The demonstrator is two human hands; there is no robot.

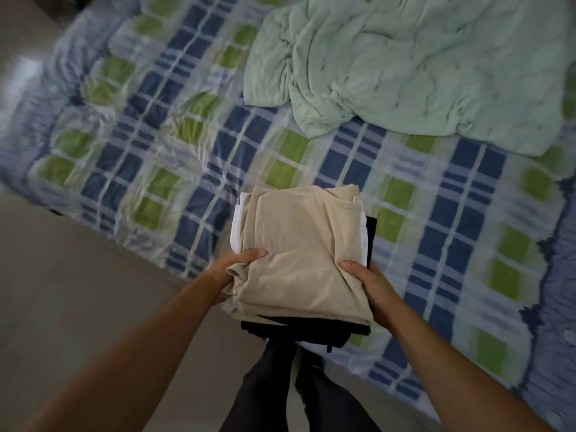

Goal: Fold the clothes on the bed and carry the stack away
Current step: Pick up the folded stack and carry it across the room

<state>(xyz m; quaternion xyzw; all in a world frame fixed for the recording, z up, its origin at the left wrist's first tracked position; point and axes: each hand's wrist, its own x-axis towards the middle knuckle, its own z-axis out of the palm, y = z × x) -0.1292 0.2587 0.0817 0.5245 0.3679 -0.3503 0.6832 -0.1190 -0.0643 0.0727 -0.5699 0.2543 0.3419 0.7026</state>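
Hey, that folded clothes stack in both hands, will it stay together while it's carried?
Probably floppy: the beige top layer of the stack sags and creases between the left hand and right hand. Dark and white layers poke out unevenly, so they may slide.

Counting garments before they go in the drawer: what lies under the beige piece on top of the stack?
Under the beige piece, white fabric shows at the edges and black fabric below. How many garments that makes is hidden.

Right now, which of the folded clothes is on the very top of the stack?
The beige one. It covers the white and black pieces, which only peek out underneath.
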